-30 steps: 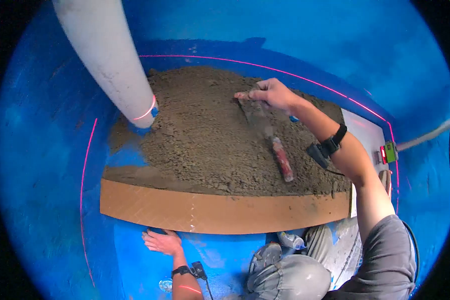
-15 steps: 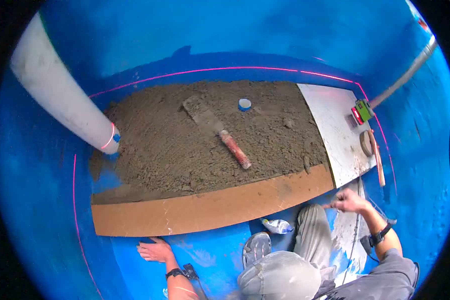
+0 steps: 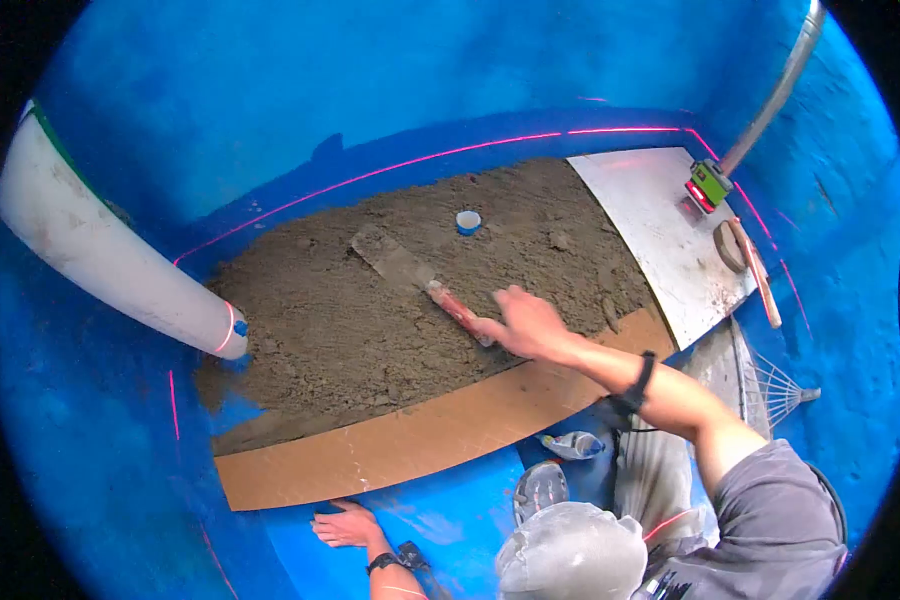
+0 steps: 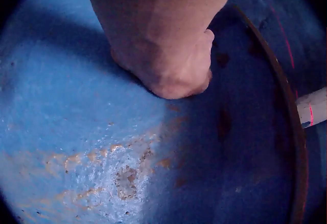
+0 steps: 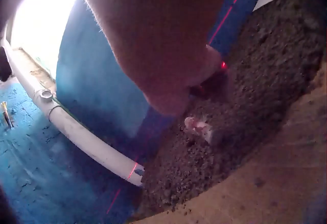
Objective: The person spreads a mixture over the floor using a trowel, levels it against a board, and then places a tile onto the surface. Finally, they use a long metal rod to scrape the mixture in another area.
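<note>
A trowel with a flat rectangular blade [image 3: 395,258] and a red, worn handle [image 3: 454,308] lies on a bed of rough grey-brown mortar [image 3: 320,300]. My right hand [image 3: 528,325] reaches over the mortar with fingers extended, its fingertips right at the handle's near end. In the right wrist view the handle end [image 5: 198,128] shows just below the hand, whose fingers are partly hidden. My left hand [image 3: 348,524] rests on the blue floor [image 3: 450,520] with fingers spread, close to the near edge of the brown board [image 3: 400,440]. From the left wrist its fingers are hidden.
A white pipe [image 3: 110,240] stands at the left. A small blue-and-white pipe end [image 3: 468,222] pokes through the mortar. On the white board [image 3: 650,210] at right sit a green laser level [image 3: 710,183] and a tape roll [image 3: 730,246]. A plastic bag [image 3: 573,445] lies near the knees.
My right hand left the mortar's far side, passed beside the knee, then came back over the trowel handle. The head view has turned. My left hand stays on the floor.
</note>
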Tool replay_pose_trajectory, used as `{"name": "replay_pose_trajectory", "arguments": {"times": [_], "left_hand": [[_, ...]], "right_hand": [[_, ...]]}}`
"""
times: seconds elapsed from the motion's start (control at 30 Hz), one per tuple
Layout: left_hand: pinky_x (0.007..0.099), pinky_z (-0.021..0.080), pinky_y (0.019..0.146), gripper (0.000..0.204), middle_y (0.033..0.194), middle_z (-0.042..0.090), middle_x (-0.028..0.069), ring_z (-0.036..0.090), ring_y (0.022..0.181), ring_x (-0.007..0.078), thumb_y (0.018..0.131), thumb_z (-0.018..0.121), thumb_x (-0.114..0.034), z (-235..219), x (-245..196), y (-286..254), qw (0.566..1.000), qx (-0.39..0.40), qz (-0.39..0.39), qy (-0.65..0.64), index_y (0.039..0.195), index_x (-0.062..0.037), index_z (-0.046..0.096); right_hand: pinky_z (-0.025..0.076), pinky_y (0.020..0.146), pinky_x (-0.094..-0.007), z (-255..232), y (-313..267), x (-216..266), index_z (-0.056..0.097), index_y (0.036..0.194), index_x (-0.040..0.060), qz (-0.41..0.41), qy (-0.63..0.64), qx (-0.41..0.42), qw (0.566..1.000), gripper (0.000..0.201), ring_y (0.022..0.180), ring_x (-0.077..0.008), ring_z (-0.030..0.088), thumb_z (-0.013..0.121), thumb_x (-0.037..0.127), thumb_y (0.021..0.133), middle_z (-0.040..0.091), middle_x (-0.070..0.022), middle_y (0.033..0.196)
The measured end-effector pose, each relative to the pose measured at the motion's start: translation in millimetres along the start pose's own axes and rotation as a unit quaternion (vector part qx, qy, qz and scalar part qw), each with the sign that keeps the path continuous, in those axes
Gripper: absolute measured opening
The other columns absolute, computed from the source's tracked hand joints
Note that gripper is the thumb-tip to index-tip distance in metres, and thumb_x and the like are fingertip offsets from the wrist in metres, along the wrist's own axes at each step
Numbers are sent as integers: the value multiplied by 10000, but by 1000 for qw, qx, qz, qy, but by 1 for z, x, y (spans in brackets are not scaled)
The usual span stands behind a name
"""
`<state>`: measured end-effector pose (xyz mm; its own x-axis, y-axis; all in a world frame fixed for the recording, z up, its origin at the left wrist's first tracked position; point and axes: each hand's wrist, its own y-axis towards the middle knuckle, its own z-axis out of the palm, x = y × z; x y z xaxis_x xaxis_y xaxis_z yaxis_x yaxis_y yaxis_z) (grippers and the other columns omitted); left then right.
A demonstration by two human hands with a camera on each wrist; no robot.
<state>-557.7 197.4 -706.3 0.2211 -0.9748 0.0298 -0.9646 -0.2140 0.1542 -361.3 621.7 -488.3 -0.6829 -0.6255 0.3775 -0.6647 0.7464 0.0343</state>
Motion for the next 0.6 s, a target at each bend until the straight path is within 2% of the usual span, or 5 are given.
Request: {"name": "replay_pose_trajectory", "arguments": {"times": [0.2,0.23,0.4,0.47,0.6], "left_hand": [[501,378,1062,625,1450,498,219,468,1305,392,1006,533,-514,9,2,1,1000,-5,1,0,1384,-17,529],[503,370,1065,620,1449,498,212,467,1306,389,1002,544,-500,15,4,2,1000,-14,3,-2,1387,-13,524],[500,363,1071,610,1468,481,202,454,1319,378,988,578,-469,15,6,3,1000,-19,2,-9,1386,-9,523],[498,363,1070,607,1474,476,199,449,1327,374,983,589,-459,13,5,2,1000,-5,6,-9,1384,-8,525],[497,356,1084,618,1490,464,203,438,1345,372,971,613,-436,10,2,4,1000,-7,0,-26,1398,0,516]], "right_hand": [[571,751,-498,51,68,37,621,1098,-36,65,151,172,971,416,817,-390,727,693,320,894,726,-229,900],[540,591,-434,52,73,43,594,1059,-6,191,338,203,899,292,690,-264,693,654,235,905,682,-147,808],[439,444,-345,9,96,85,544,1014,59,186,476,212,833,168,556,-150,568,610,210,988,553,-34,713],[463,445,-333,11,115,96,530,1013,66,225,603,227,731,156,556,-148,572,614,196,997,568,-38,728],[489,445,-322,41,140,146,531,1016,63,142,625,263,721,129,556,-147,573,618,156,992,596,-62,784]]}}
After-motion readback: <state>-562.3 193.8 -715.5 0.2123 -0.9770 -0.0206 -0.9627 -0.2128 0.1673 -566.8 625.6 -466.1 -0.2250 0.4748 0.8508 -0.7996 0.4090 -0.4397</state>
